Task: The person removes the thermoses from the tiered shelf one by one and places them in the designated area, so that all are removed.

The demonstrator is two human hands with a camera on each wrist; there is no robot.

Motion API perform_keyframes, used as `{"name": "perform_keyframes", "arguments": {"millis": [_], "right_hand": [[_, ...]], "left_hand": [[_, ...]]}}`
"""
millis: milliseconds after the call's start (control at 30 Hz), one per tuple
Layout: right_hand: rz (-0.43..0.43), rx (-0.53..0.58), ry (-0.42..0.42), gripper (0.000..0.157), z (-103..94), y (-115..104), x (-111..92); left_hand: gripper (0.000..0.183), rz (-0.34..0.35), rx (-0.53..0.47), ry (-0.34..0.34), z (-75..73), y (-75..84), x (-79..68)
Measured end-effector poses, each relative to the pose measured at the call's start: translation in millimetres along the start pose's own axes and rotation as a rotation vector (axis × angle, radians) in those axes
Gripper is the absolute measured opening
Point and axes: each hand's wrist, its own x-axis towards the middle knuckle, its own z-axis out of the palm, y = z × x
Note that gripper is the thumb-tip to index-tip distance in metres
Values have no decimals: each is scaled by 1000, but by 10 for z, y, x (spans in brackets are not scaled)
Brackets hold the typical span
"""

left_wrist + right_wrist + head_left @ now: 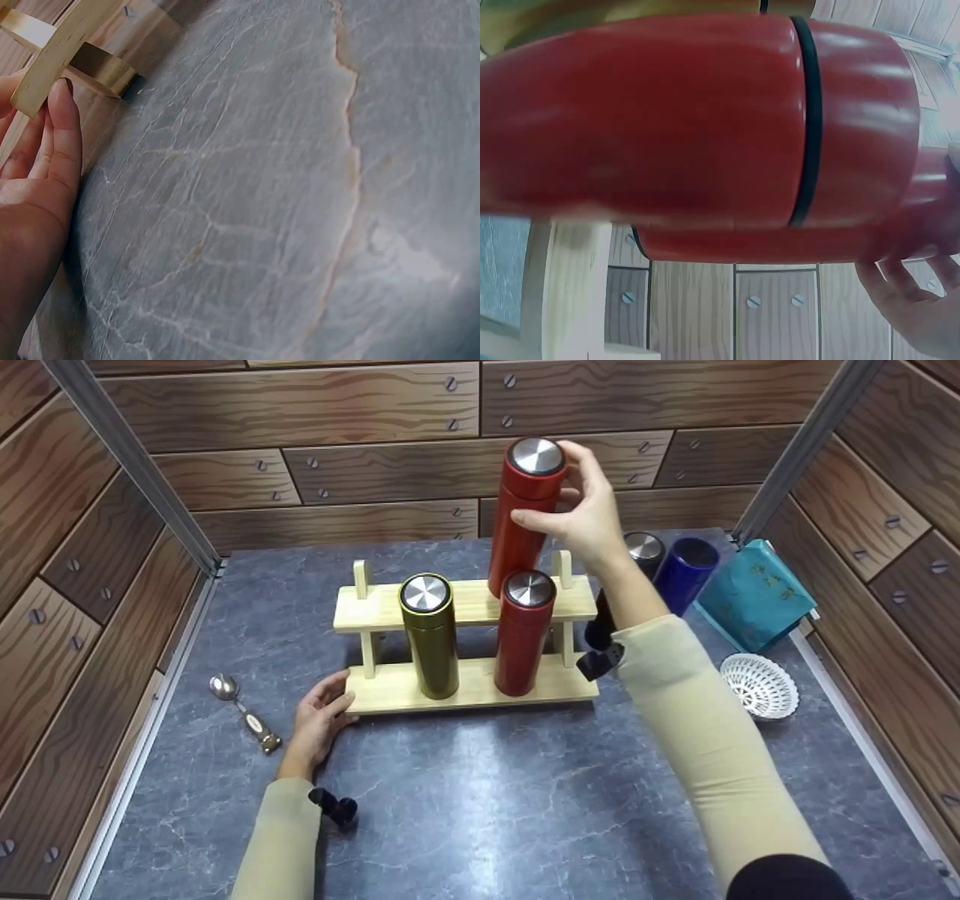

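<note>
My right hand (589, 521) holds a bright red thermos (517, 540) around its upper part, fingers behind and thumb across the front. This thermos stands tall over the top shelf of a small two-tier wooden rack (476, 682), its base right at that shelf. On the lower shelf stand an olive-green thermos (433, 652) and a darker red thermos (525, 649), both upright with silver lids. The darker one fills much of the right wrist view, partly covering the held thermos (780, 246). My left hand (34, 202) pinches the left end of the lower board between thumb and fingers.
Behind my right forearm are a black thermos (645, 547) and a blue cylinder (686, 574). Further right lie a teal packet (757, 596) and a white woven basket (787, 690). A spoon (244, 712) lies left. Wood-patterned walls enclose the grey marbled table (450, 810).
</note>
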Motion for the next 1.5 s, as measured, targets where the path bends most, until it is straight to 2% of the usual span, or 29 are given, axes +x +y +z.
{"name": "perform_keyframes", "arguments": {"millis": [200,433,667,833,1000,1233,1500], "right_hand": [[-48,-30,31,80,-163,40,-59],[-71,16,84,77,-346,54,-154],[-100,-7,113,76,-526,64,-271],[-91,-8,122,74,-605,-31,-415],[-135,20,156,71,-625,-160,-557],[-133,15,167,71,-735,-183,-696],[-141,25,195,72,-953,-184,-859]], "left_hand": [[52,-5,8,-3,-3,-6,6],[52,9,-10,-11,1,-13,15],[49,6,-8,5,7,-22,14],[49,-8,-6,4,9,-21,9],[50,4,-11,-8,-11,-15,1],[49,8,-43,-17,-47,-31,-7],[48,10,-55,-21,-10,-22,22]]}}
